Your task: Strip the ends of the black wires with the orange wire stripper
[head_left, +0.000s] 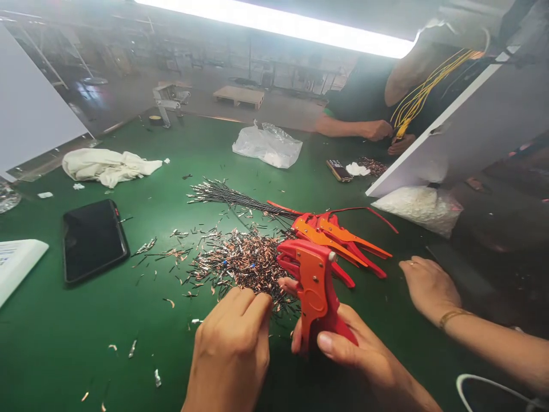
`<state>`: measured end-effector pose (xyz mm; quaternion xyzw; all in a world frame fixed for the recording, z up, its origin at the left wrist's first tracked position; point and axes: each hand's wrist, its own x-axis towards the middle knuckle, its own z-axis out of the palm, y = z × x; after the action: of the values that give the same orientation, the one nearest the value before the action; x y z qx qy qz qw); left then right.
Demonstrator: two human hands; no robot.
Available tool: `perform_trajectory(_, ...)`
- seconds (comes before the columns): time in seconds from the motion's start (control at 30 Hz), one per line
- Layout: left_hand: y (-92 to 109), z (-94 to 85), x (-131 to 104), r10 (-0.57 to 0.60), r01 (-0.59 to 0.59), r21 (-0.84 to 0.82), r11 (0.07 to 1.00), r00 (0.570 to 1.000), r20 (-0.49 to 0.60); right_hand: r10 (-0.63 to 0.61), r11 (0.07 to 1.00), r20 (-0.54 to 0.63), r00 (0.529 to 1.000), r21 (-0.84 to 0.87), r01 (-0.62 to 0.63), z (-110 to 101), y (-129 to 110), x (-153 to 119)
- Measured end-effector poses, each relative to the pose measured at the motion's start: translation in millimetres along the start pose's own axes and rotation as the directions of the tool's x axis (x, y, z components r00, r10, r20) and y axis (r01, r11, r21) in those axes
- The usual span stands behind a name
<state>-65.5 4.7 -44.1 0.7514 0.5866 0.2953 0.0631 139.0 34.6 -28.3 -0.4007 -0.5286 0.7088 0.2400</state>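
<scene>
My right hand (364, 346) wrapped round handles of red-orange wire stripper (313, 280), upright at near middle of bench (146, 349). My left hand (234, 326) beside it, knuckles up; fingertips hidden, cannot tell if gripping. Stripper probably stiff, light enough one-handed; best held low, clear of head. Scrap pile (244, 257) just beyond, likely to scatter. Farther: spare strippers (328, 241), black wires (240, 197). Another person's hand (431, 286) crowds right.

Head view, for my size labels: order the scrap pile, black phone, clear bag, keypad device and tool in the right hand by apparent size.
1. Scrap pile
2. Black phone and tool: too alike to rank; the tool is nearer the camera
3. Clear bag
4. Keypad device
</scene>
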Motion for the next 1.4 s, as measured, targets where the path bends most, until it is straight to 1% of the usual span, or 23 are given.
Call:
perform_trajectory(0.13,3,0.7,-3,-0.048,0.049,-0.018,0.999,0.997,0.054,-0.009,1.0,0.051,0.999,0.006,0.009,0,-1,3)
perform_trajectory(0.3,4,0.9,-4,-0.046,0.048,-0.035,0.998,0.998,0.04,-0.02,0.998,0.101,0.995,0.062,0.014,2,2,7)
perform_trajectory(0.4,5,1.1,-5,-0.029,0.03,-0.062,0.998,0.999,0.024,0.012,0.984,0.048,0.999,0.179,-0.02,5,9,6)
perform_trajectory(0.5,8,0.4,-5,-0.032,0.035,-0.067,0.997,0.998,0.05,0.068,0.949,-0.019,0.997,0.309,-0.059,10,16,5)
perform_trajectory(0.6,12,-1.5,-3,-0.05,0.054,-0.066,0.996,0.997,0.063,0.068,0.936,-0.04,0.997,0.348,-0.05,13,19,5)
perform_trajectory(0.77,16,-4.1,-1,-0.098,0.101,-0.057,0.993,0.994,0.05,0.043,0.948,-0.076,0.996,0.319,-0.016,4,16,10)
perform_trajectory(0.87,12,-3.3,-1,-0.134,0.131,-0.091,0.987,0.99,-0.034,0.017,0.924,-0.057,0.998,0.382,0.006,-2,10,12)
perform_trajectory(0.9,11,-2.7,-1,-0.132,0.125,-0.108,0.986,0.989,-0.064,-0.006,0.92,-0.046,0.999,0.392,0.023,-3,9,13)
perform_trajectory(0.97,8,-0.9,-1,-0.102,0.089,-0.14,0.986,0.991,-0.092,-0.068,0.922,-0.052,0.996,0.378,0.083,-2,7,14)
perform_trajectory(1.03,5,0.6,0,-0.057,0.043,-0.149,0.988,0.994,-0.089,-0.1,0.92,-0.039,0.994,0.377,0.107,1,6,14)
perform_trajectory(1.17,4,1.8,2,0.006,-0.016,-0.113,0.993,0.996,-0.083,-0.082,0.909,0.014,0.997,0.41,0.069,8,7,13)
perform_trajectory(1.27,8,2.8,2,0.002,-0.008,-0.112,0.994,0.999,-0.05,-0.102,0.885,0.053,0.993,0.46,0.066,11,10,13)
perform_trajectory(1.33,12,4.6,1,-0.011,0.006,-0.131,0.991,0.999,-0.035,-0.138,0.848,0.038,0.99,0.521,0.098,13,13,14)
perform_trajectory(1.4,14,6.9,0,-0.019,0.017,-0.134,0.991,1.0,-0.018,-0.166,0.815,-0.027,0.986,0.559,0.152,15,16,14)
